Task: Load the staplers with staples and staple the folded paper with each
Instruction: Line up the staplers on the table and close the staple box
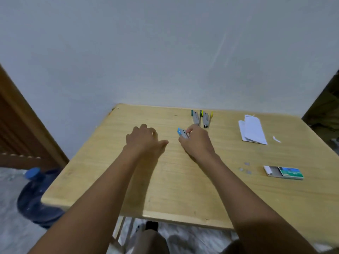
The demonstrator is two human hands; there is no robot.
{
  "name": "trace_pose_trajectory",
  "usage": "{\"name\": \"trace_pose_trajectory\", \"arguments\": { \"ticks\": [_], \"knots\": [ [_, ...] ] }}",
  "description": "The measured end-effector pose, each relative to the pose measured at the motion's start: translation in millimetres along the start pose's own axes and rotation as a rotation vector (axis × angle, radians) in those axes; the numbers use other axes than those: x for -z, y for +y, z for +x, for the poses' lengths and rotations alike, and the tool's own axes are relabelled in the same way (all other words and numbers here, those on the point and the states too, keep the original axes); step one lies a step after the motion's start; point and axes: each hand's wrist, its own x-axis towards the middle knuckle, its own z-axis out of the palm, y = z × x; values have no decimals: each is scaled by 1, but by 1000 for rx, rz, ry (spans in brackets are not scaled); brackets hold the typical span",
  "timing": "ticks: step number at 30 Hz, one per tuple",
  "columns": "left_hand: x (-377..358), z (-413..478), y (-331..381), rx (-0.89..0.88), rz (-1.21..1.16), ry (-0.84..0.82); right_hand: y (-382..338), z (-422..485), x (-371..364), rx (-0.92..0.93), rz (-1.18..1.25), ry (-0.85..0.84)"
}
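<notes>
Head view, with 12 o'clock taken as straight ahead toward the wall [165, 52].

1. Work surface: a light wooden table [128, 189] stands against the wall. Both forearms cross its near half.
2. Right hand [197, 142]: palm down near the table centre, fingers curled round a blue stapler [181, 132]. The stapler's blue end sticks out at 10 o'clock from the knuckles. The fingers hide its near end, so it cannot be told whether it is open or loaded.
3. Left hand [145, 140]: at 9 o'clock from the right hand and apart from it. Palm down, fingers relaxed and slightly bent, thumb pointing toward the right hand. It holds nothing.
4. Other staplers: a green stapler [195, 117] and a yellow stapler [207, 119] lie side by side near the far edge. They are at 12 o'clock from the right hand, just beyond its fingertips.
5. Folded paper [253, 130]: white, flat on the table at 2 o'clock from the right hand, well apart from it. A small paper scrap [276, 139] lies just beside its right edge.
6. Staple box [283, 172]: at 4 o'clock from the right hand, with its inner tray slid partly out to the left. A few loose staples [245, 168] lie between the box and the right forearm.
7. Surroundings: a blue water bottle [36, 197] stands on the floor at 8 o'clock, beside the table's left edge.
</notes>
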Motion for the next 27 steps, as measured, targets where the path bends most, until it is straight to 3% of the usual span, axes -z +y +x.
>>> {"name": "trace_pose_trajectory", "arguments": {
  "ticks": [8,12,17,27],
  "knots": [
    [10,8,-3,-21,-34,-118,-21,57,-28,45,-283,54],
    [12,10,-5,-24,-59,-140,-23,67,-29,-13,-190,32],
    [11,12,-5,-22,-74,-143,-11,45,-23,39,-83,-67],
    [11,15,-4,-13,-74,-154,-9,70,-39,39,-123,54]
  ]
}}
